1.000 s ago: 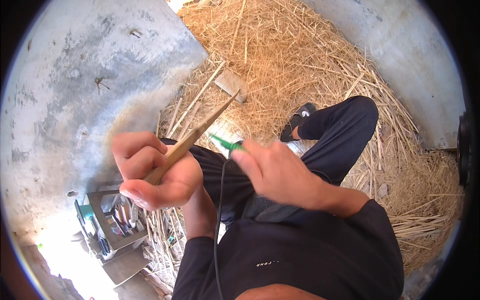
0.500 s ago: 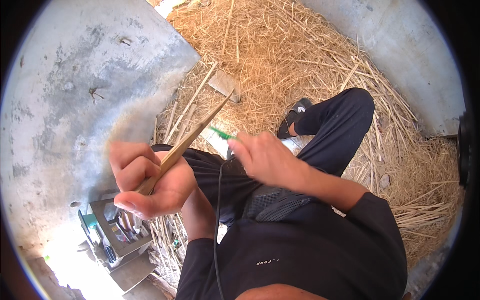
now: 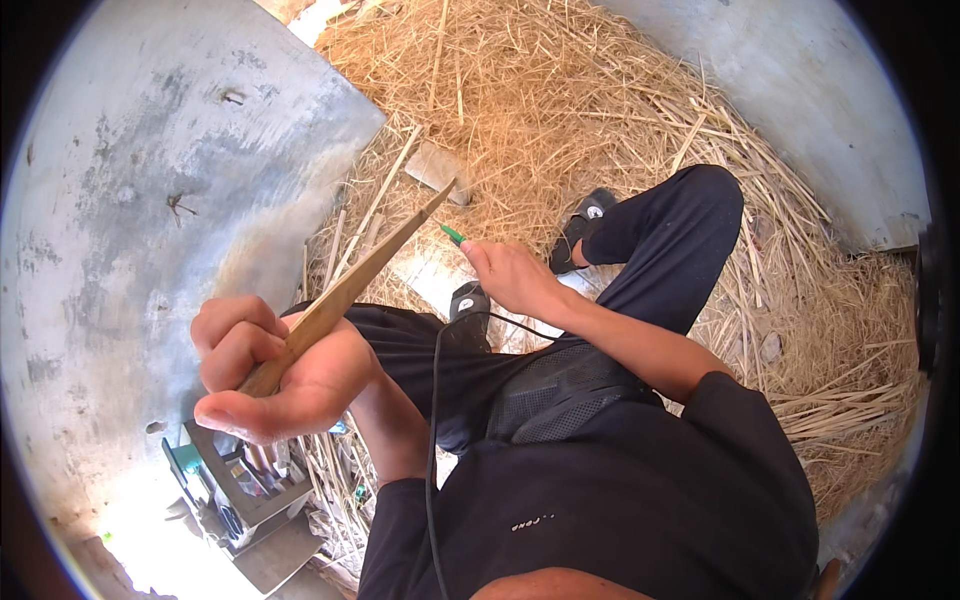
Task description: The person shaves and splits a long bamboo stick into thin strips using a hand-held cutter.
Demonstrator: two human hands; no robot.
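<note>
My left hand (image 3: pixel 300 375), palm up at the left, has its fingers curled round the thick end of a long tapered wooden stick (image 3: pixel 352 284). The stick slants away to the right and narrows to a darker point. Beyond my lap, my right hand (image 3: pixel 515 280) is closed on a slim green tool (image 3: pixel 452 235). Only its green end shows past the fingertips, a little to the right of the stick's narrow part and seemingly apart from it. The rest of the tool is hidden in the hand.
Straw and thin split strips (image 3: pixel 560 90) cover the floor ahead and to the right. A flat stone (image 3: pixel 435 168) lies beyond the stick's tip. Worn plaster wall (image 3: pixel 150 250) stands at the left, with a small box of tools (image 3: pixel 245 480) below it. A black cord (image 3: pixel 434 440) crosses my lap.
My right hand has moved away from my body with the green tool. The left hand and the stick have shifted slightly left, and the view has shifted a little too.
</note>
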